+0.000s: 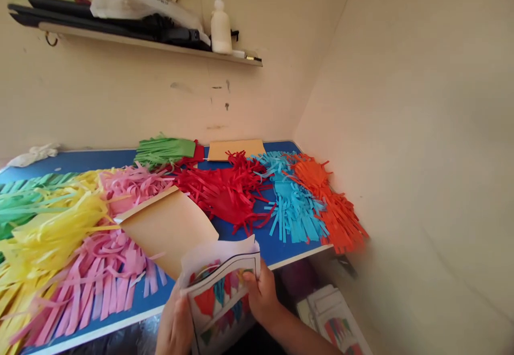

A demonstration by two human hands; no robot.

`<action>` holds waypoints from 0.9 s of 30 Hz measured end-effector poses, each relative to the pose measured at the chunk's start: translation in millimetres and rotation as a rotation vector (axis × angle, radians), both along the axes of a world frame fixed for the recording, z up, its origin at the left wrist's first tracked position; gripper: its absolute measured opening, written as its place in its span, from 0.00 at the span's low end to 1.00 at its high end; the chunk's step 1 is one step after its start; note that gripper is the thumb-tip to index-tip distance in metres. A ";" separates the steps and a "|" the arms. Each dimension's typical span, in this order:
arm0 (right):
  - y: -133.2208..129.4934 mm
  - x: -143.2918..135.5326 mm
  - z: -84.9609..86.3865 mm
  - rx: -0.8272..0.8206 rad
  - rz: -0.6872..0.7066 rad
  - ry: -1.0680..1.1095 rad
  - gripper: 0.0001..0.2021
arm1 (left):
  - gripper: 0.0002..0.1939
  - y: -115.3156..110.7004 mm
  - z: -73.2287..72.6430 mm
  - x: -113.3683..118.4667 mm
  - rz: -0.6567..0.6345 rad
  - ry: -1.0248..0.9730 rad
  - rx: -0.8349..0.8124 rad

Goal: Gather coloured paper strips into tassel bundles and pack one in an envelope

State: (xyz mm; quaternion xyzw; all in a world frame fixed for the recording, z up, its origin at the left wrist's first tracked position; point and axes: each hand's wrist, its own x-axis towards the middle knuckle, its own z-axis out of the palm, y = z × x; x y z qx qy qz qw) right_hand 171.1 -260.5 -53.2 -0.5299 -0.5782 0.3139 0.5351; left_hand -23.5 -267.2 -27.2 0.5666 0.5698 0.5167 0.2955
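Note:
Between my two hands is a printed paper sheet [225, 285], curved at the top, with pictures of coloured tassels on it; whether it is one sheet or several I cannot tell. My left hand [174, 317] grips its left edge. On the right edge my right hand [261, 293] pinches it, thumb on the front. Just behind the paper lies a tan envelope-like piece [168, 226], resting on pink fringed paper [108, 269]. Red fringed paper [228, 194] spreads beyond it.
The blue table [263, 237] also bears yellow [56, 232], green [164, 149], light blue [297, 205] and orange [329, 205] fringes, plus a tan sheet [235, 149]. Printed sheets [333, 317] lie lower right. A wall shelf [140, 43] holds a white bottle [220, 31].

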 end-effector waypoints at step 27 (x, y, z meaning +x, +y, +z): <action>76.6 45.4 57.8 0.178 0.530 -0.049 0.06 | 0.12 33.8 17.9 -32.8 0.048 0.380 0.196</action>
